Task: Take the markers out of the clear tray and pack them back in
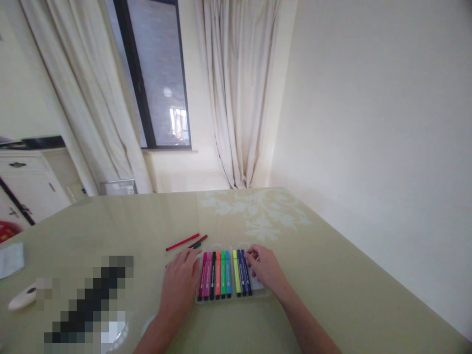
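Observation:
A clear plastic marker case (231,275) lies open on the table. Several coloured markers stand side by side in its left compartment, among them an orange marker (218,275). The right compartment holds a yellow marker (236,275) and dark blue markers; its right part shows bare plastic. My left hand (180,275) rests along the case's left edge with its fingers stretched out. My right hand (263,265) has bent fingers closed at the upper end of the rightmost dark blue marker (246,278). Beyond my left hand lie a red marker (182,242), a brown marker (199,241) and a dark green marker (199,244).
At the left of the table (332,275) lie a white rounded object (22,297), a pale cloth or paper (12,259) and a blurred-out dark long item (92,300). A wall (387,147) runs along the right side. Curtains (243,98) hang beyond the far edge.

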The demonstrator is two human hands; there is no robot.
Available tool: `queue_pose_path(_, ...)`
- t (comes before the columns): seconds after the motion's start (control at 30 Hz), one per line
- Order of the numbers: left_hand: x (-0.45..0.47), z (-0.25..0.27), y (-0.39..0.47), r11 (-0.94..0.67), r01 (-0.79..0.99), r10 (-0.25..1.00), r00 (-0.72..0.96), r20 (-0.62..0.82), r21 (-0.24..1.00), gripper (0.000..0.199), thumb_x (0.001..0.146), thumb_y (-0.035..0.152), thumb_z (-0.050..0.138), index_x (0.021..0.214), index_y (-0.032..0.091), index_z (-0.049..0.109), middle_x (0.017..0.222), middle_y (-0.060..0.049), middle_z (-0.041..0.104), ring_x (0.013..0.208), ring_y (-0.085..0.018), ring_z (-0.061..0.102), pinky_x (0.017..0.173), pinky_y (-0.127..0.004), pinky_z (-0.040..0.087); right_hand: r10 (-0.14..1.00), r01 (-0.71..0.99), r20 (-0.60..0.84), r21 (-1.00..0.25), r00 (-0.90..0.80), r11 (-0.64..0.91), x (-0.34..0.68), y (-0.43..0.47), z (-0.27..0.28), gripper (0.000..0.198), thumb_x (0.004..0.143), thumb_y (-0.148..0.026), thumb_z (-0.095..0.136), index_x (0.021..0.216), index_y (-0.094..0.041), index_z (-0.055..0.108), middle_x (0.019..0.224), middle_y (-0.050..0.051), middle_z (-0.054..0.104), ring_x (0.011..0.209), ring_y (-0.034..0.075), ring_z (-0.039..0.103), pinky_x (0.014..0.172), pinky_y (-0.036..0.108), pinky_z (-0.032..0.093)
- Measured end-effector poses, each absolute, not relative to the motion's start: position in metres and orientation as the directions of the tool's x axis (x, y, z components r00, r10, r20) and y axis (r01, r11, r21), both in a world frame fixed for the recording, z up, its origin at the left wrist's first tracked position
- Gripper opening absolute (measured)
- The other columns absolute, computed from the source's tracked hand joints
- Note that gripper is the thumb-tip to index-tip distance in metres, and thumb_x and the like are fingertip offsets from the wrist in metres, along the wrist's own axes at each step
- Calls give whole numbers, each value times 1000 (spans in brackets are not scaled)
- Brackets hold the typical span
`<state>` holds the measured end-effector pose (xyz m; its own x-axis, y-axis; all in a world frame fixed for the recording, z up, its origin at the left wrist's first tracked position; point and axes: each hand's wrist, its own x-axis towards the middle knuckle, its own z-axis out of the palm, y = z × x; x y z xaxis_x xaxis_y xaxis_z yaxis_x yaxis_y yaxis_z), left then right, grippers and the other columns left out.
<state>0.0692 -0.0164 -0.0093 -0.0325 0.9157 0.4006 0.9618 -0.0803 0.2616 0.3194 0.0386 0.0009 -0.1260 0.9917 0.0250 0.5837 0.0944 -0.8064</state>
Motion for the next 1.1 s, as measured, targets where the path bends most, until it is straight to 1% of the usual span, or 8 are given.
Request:
queue_pose_path(0.1,42,-6,-12,209,970,917,-237,322,121,32,99,22,44,121,13,64,118,-15,68,111,-34,61,92,-48,48,987,584,68,-800,-142,139,319,39,1,14,92,-25,57,86,-18,69,71,1,71,49,11,60,54,23,45)
queue_pose_path(0.2,29,-7,-10,259,961,927,-275,256,94,28,98,28,45,110,13,66,110,-15,68,107,-34,61,88,-45,48,984,558,111,-812,-139,170,319,40,0,15,92,-29,59,93,-19,71,72,1,71,56,13,63,59,24,46)
queue_pose_path(0.27,32,-8,-9,206,963,924,-250,289,174,27,98,29,43,102,16,66,108,-13,69,105,-33,62,89,-45,48,981,520,141,-833,-133,190,317,39,-1,17,92,-32,60,96,-20,71,73,1,71,61,14,64,60,24,46)
queue_pose_path(0.33,44,-8,-9,73,933,906,-210,369,351,27,99,34,42,98,19,65,105,-11,70,102,-31,63,91,-44,49,978,459,150,-865,-148,202,312,36,-1,20,93,-37,60,95,-20,70,72,1,70,63,15,64,60,24,47)
queue_pose_path(0.47,85,-5,-20,-254,675,887,-124,445,693,28,98,46,50,103,23,65,100,-6,73,94,-25,68,84,-37,54,938,241,77,-956,-338,166,297,27,3,29,92,-46,61,89,-19,68,74,1,69,55,13,58,52,23,44)
queue_pose_path(0.67,118,-6,-35,-261,543,924,-98,369,798,23,94,46,59,92,23,64,74,1,65,63,-18,59,57,-26,46,914,-36,104,-995,-392,98,288,22,9,35,88,-53,67,89,-18,67,78,0,68,62,13,62,54,22,42)
queue_pose_path(0.83,119,-8,-37,-318,528,923,-17,384,788,22,94,43,61,102,23,66,82,-1,69,70,-18,64,63,-27,51,928,-158,78,-987,-363,21,292,25,12,38,84,-55,73,88,-18,67,79,0,68,66,14,66,56,22,41)
queue_pose_path(1.1,126,-23,-43,-420,564,903,184,388,711,26,98,36,56,118,26,68,117,-9,74,109,-27,68,97,-44,55,976,-308,-22,-947,-217,-90,302,39,4,41,73,-51,80,91,-16,72,74,3,71,56,10,54,53,22,35)
